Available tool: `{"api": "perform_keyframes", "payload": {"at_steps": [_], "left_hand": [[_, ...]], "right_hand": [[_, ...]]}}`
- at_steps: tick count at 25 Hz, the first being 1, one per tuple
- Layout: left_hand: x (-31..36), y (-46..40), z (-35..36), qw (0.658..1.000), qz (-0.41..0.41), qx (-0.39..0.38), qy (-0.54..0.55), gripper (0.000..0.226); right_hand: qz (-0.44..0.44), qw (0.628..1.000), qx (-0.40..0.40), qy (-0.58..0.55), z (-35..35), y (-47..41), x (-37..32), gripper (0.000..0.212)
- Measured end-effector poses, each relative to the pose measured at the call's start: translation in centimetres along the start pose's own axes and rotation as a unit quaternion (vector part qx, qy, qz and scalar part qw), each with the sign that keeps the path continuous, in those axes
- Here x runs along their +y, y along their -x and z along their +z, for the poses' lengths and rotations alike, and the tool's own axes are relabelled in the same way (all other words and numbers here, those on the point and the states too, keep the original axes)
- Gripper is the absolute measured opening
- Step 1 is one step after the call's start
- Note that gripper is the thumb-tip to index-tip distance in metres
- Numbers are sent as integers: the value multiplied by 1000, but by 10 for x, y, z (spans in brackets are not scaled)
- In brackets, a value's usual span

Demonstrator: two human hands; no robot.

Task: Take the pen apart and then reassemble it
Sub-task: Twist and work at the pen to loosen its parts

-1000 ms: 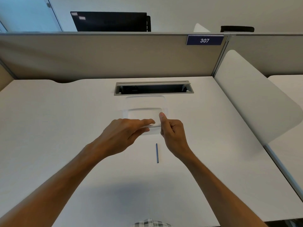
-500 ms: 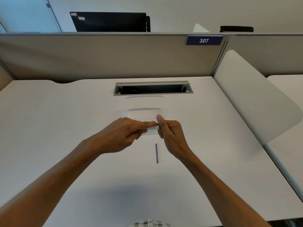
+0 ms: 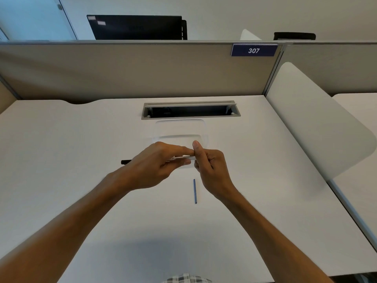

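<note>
Pen barrel (image 3: 179,158), a pale white plastic tube with small print and a black tip poking out leftward, lies level above the white desk (image 3: 81,139); left hand (image 3: 155,166) is wrapped around its middle; right hand (image 3: 208,166) pinches its right end between thumb and fingers; thin blue ink refill (image 3: 195,190) rests on the desk just below, beside the right wrist; clear plastic tray (image 3: 180,129) sits behind the hands.

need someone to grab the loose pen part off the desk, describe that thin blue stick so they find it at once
Start at the white desk and find the two hands held together above its middle. Just below them, nearer the person, the thin blue stick lies flat, pointing away. It is the only blue thing lying loose on the desk.
</note>
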State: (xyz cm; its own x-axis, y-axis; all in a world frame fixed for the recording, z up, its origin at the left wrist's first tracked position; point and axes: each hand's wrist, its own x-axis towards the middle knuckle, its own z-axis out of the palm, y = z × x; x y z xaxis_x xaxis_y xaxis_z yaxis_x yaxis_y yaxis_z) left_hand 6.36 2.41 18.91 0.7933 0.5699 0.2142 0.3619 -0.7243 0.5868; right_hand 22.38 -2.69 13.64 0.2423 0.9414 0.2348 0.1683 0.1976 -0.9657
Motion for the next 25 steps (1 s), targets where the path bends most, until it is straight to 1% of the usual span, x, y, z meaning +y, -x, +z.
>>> {"api": "perform_keyframes", "payload": {"at_steps": [2,7,11,14,16,19,21,23,25], "left_hand": [[2,-1,-3,999,-11,-17,30,34],[7,-4,-15,993,-34,-82,80,33],[5,-3,-21,987,-61,-114,92,35],[7,-3,-20,991,-58,-95,70,35],[5,-3,-19,994,-67,-80,43,33],[-2,-2,-18,996,-68,-57,0,18],[-4,-2,-19,997,-70,-34,-17,15],[-5,-1,-20,997,-72,-16,-37,20],[-6,2,-22,992,-79,0,-99,34]], "right_hand": [[-18,1000,1,6,0,0,-1,54],[-106,994,1,23,0,2,-5,50],[-100,995,-20,17,-3,0,-9,43],[-96,994,-33,35,-4,-1,-8,40],[-88,995,-19,49,-4,-1,-5,37],[-69,996,-2,61,-6,-2,-2,30],[-61,996,-10,58,-10,-3,-2,23],[-53,997,-24,47,-14,-2,-2,18],[-42,998,-29,35,-17,-2,-2,16]]}}
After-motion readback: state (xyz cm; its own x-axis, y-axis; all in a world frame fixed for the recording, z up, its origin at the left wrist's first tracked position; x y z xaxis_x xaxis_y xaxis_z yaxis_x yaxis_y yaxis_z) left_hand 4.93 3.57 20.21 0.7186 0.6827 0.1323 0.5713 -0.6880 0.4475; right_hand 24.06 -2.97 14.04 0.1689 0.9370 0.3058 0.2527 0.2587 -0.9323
